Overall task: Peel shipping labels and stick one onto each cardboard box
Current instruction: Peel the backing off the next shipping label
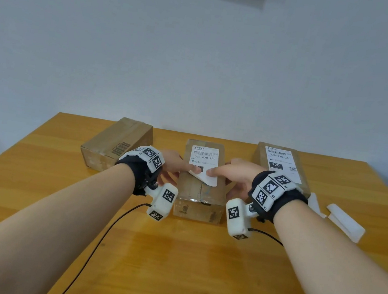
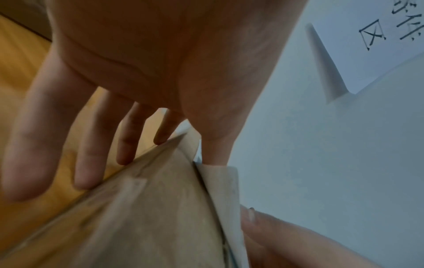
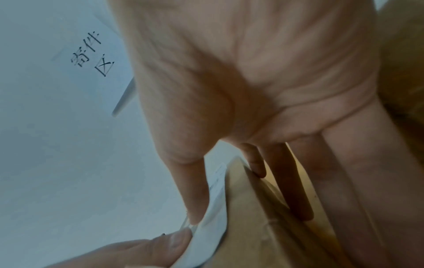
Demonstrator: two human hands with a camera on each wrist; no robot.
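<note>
Two thumbs press the shipping label [image 1: 204, 161] onto the middle cardboard box [image 1: 201, 192]: left hand [image 1: 173, 165] and right hand [image 1: 234, 177] straddle it, fingers straight. Its near corner curls up; uneven pressing risks creasing it.

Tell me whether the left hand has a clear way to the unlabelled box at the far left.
Probably yes: the left hand presses the label; bare table lies before the unlabelled box.

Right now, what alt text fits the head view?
Both thumbs press a shipping label onto the middle cardboard box, left hand and right hand flanking it. The right box is labelled; the left box is not.
</note>
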